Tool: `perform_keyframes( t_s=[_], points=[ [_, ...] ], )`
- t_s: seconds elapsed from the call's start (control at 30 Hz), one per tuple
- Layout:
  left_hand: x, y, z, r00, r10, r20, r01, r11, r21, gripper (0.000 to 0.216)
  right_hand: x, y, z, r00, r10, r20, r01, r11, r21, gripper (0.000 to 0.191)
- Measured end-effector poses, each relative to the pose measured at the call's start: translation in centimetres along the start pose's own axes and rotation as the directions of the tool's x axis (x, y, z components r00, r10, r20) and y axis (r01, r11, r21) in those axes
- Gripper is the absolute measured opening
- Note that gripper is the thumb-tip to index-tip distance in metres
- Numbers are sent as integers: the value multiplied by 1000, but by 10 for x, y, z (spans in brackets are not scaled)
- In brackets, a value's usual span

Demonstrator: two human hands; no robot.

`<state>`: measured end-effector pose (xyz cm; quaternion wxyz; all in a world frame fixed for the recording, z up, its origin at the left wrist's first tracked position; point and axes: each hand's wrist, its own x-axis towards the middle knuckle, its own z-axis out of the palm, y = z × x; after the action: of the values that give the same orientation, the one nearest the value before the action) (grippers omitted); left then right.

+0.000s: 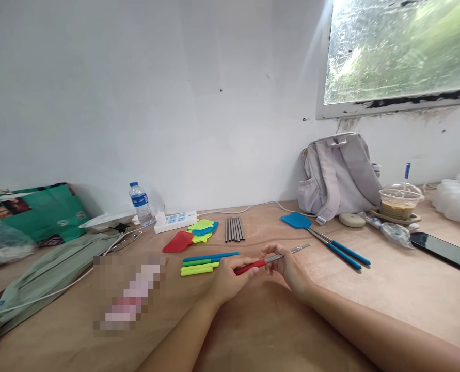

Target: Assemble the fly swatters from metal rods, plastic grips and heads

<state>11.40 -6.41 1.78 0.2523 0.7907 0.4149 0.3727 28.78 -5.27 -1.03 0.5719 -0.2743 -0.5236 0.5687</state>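
Across the front of my body I hold a telescopic-looking rod with a red handle (250, 267) and a thin metal shaft (297, 249) pointing right. My left hand (232, 279) is closed around the red handle. The fingers of my right hand (286, 268) are curled round the metal shaft. Left of my hands lie loose handles in blue (210, 256), green (196, 262) and yellow (196, 270). Behind them are several short metal tubes (235, 230) and flat fly-swatter heads, one red (178, 242), others yellow (201, 226) and blue. A blue fly swatter (296, 220) and another blue-handled rod (349, 251) lie right.
Along the wall stand a water bottle (140, 204), a white power strip (175, 221) and a grey backpack (338, 175). To the right are an iced drink cup (400, 201), a phone (446, 250) and white containers (456, 199). A green-grey cloth (59, 274) and a cable lie left.
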Motion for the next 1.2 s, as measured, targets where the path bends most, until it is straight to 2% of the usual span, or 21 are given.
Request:
perform_keyframes(
  t_s=[0.1, 0.2, 0.33, 0.5, 0.6, 0.67, 0.7, 0.77, 0.83, 0.9, 0.97, 1.07, 1.2],
  points=[
    [-2, 3, 1, 1000, 29, 9, -29, 999, -17, 23, -5, 6, 6, 989, 51, 142, -54, 998, 16, 38],
    [-4, 7, 5, 999, 42, 23, -41, 999, -21, 20, -8, 7, 8, 978, 72, 194, -83, 996, 45, 37],
    [-5, 11, 7, 997, 71, 22, -70, 997, -36, 19, -9, 1, 10, 985, 50, 163, -55, 998, 26, 34],
    [-6, 10, 2, 989, 145, 18, -145, 989, -30, 25, -11, -8, 21, 997, -47, 64, 46, 999, 15, 27],
    [-3, 0, -13, 983, 173, -64, -176, 984, -32, 29, -11, -13, 21, 995, -62, 80, 64, 998, -14, 30],
    [1, -13, -31, 968, 179, -178, -182, 983, 1, 31, -8, -17, 12, 992, -84, 98, 91, 993, -73, 34],
    [3, -23, -42, 953, 158, -257, -143, 987, 75, 33, -5, -20, 6, 990, -106, 92, 116, 986, -119, 35],
    [7, -45, -65, 893, 104, -438, 21, 962, 272, 35, 0, -27, -10, 984, -169, 57, 178, 952, -249, 36],
    [9, -70, -86, 859, 60, -508, 222, 852, 475, 31, 6, -33, -25, 974, -221, 48, 222, 895, -387, 37],
    [7, -93, -101, 886, -40, -462, 349, 713, 608, 29, 10, -38, -37, 966, -252, 50, 244, 837, -489, 39],
    [5, -108, -109, 901, -126, -414, 398, 620, 677, 33, 12, -42, -43, 959, -280, 42, 254, 786, -563, 40],
    [3, -119, -110, 911, -196, -363, 408, 561, 720, 35, 12, -45, -44, 938, -345, 36, 274, 674, -686, 37],
    [6, -123, -107, 896, -268, -353, 443, 527, 725, 35, 7, -46, -36, 912, -397, 103, 308, 499, -810, 29]
  ],
)
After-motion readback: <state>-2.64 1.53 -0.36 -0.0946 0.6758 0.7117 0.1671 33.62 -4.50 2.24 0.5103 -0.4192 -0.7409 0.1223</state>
